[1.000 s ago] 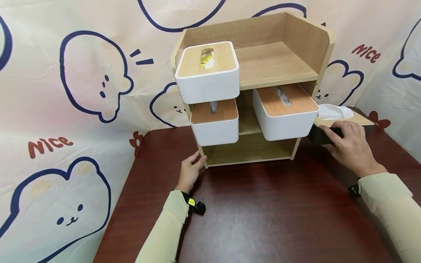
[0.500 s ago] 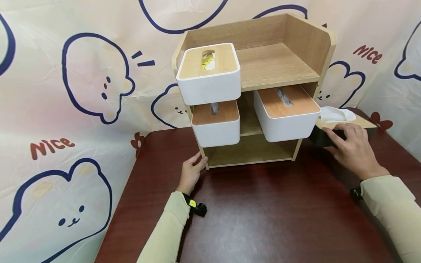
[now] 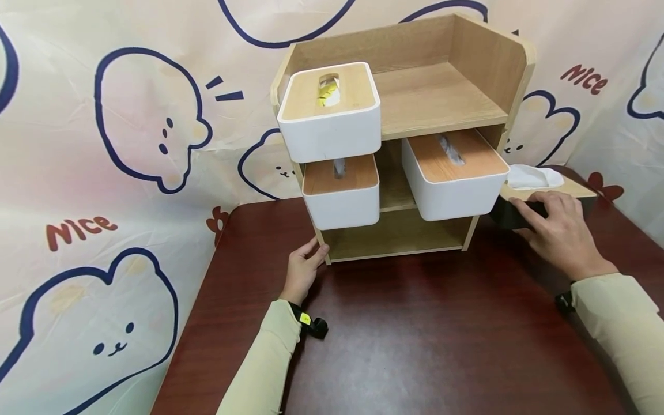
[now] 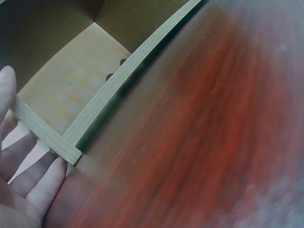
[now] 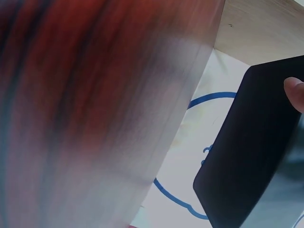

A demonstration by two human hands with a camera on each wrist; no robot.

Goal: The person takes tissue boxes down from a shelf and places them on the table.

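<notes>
In the head view a wooden desk shelf [image 3: 436, 98] stands on the table. My left hand [image 3: 302, 268] grips the lower front edge of its left side panel, thumb on the front side and fingers behind. The left wrist view shows that panel corner [image 4: 47, 133] between thumb and fingers. To the shelf's right, my right hand [image 3: 562, 236] holds a black tissue box [image 3: 503, 213] with a pale wood lid and white tissue on top. In the right wrist view the thumb [image 5: 295, 92] lies against the black box [image 5: 251, 142]; the other fingers are out of that view.
Three white tissue boxes with wooden lids are on the shelf: upper left [image 3: 332, 132], middle left [image 3: 342, 207] and middle right [image 3: 461, 193]. All jut past its front edge. The dark red table [image 3: 415, 334] meets a cartoon-printed cloth backdrop [image 3: 155, 230] at the left and behind.
</notes>
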